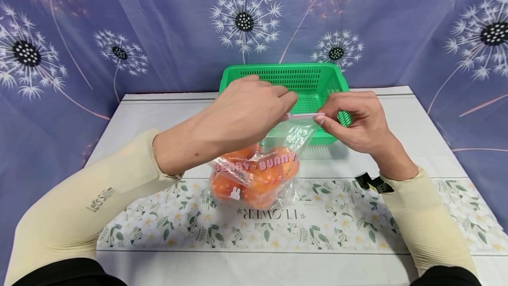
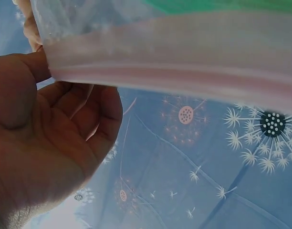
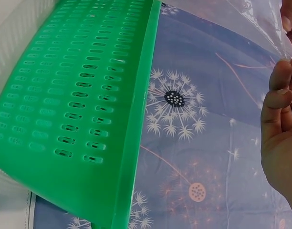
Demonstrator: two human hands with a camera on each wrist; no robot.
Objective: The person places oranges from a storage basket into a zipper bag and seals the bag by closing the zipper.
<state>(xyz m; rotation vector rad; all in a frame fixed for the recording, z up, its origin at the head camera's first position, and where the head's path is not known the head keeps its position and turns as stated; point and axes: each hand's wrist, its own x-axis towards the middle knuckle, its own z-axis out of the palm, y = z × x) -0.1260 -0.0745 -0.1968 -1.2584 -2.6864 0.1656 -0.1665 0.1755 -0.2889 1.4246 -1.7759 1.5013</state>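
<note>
A clear zip bag (image 1: 291, 132), printed "BERRY BUNNY" in pink, hangs low over the table with several round orange-red fruits (image 1: 224, 185) inside. Its pinkish zip strip (image 1: 306, 116) runs between both hands at the top. My left hand (image 1: 248, 111) reaches across above the fruits and pinches one end of the strip; its fingertips are mostly hidden in the head view. In the left wrist view, that thumb and a finger grip the bag's corner, and the strip (image 2: 184, 78) stretches away. My right hand (image 1: 355, 120) pinches the other end between thumb and forefinger.
Behind the bag stands a green slotted basket (image 1: 282, 69), seen close in the right wrist view as a slotted wall (image 3: 84, 109). A white tablecloth with a floral band (image 1: 166, 228) covers the table. Blue dandelion-print fabric (image 1: 170, 25) hangs behind and at both sides.
</note>
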